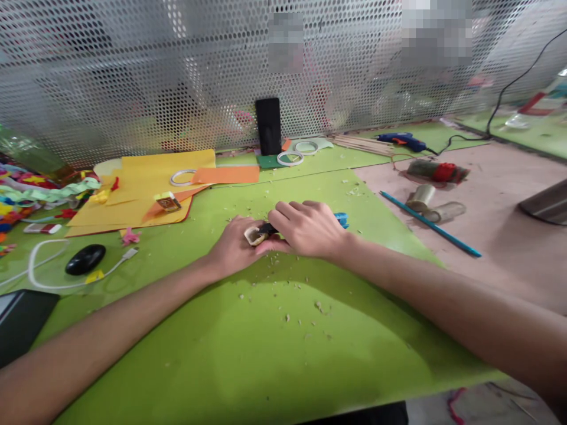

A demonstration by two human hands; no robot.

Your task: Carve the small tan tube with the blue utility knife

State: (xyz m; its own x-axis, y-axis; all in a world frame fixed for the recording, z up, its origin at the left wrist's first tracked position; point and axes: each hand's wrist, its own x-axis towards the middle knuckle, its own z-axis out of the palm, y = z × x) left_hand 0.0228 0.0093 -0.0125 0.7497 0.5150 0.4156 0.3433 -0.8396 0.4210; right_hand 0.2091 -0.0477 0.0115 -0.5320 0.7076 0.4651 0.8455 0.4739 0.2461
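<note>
My left hand (pixel 232 247) is closed around a short, pale hollow piece of bamboo (pixel 251 237), its open end facing me. The fingers of my right hand (pixel 307 228) wrap round what looks like a utility knife. Its dark front part (pixel 267 229) reaches the rim of the bamboo piece, and its blue end (pixel 342 220) sticks out behind the hand. My right thumb rests close beside the bamboo. Most of the knife's body is hidden by my fingers. Small pale shavings (pixel 319 307) lie scattered on the green mat (pixel 212 354) below and around both hands.
Yellow paper sheets (pixel 168 162), a matchbox-like carton (pixel 168 202) and a black mouse (pixel 85 260) lie left. A phone (pixel 269 126) leans on the perforated screen (pixel 221 71). Tape rolls (pixel 290 159), a glue gun (pixel 402 141), a blue pencil (pixel 429 224) and bamboo-like tubes (pixel 445 211) lie behind and right.
</note>
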